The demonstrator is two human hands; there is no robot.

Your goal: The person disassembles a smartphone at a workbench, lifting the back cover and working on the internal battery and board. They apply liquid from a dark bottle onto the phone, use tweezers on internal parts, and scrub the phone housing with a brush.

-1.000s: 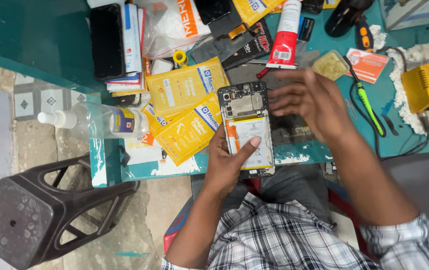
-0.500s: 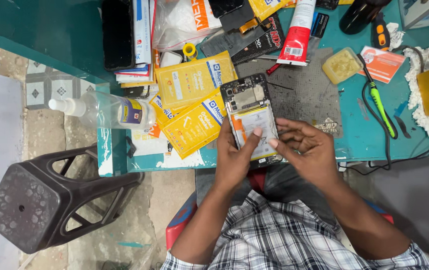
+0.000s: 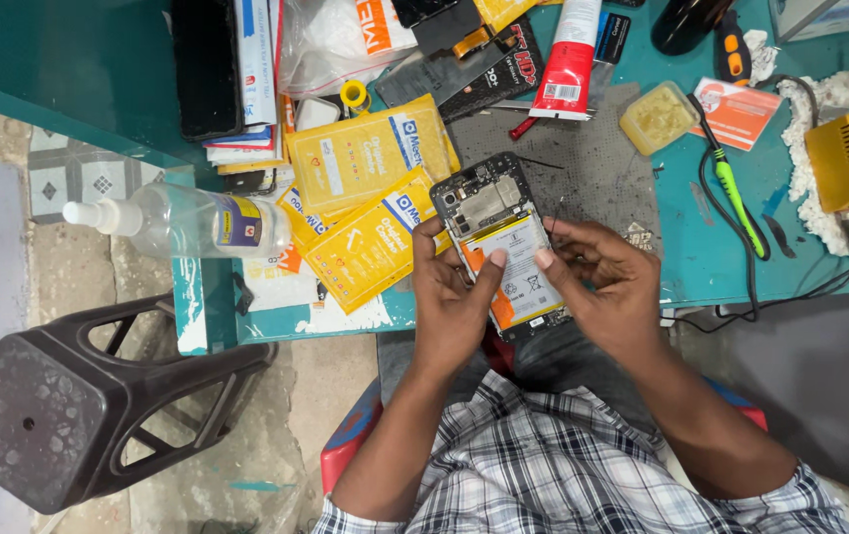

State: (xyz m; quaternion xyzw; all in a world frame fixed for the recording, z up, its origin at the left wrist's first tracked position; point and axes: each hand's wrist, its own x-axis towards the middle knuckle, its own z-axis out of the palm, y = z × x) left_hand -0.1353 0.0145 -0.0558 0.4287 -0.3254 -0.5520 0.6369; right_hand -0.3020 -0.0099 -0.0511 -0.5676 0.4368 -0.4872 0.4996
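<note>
teal workbench (image 3: 711,257) | grey mat (image 3: 592,168), yellow packets (image 3: 365,158), clear bottle (image 3: 187,222), red tube (image 3: 565,64)

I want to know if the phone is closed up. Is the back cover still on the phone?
No, the phone held by the left hand and right hand has its back off, showing the battery and inner parts.

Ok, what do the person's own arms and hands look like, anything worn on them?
Both are bare: no gloves, rings or watch show on the left hand or the right hand. The forearms are uncovered; short checked sleeves in white, grey and dark blue plaid end near the elbows. No cables or markings on them.
</note>
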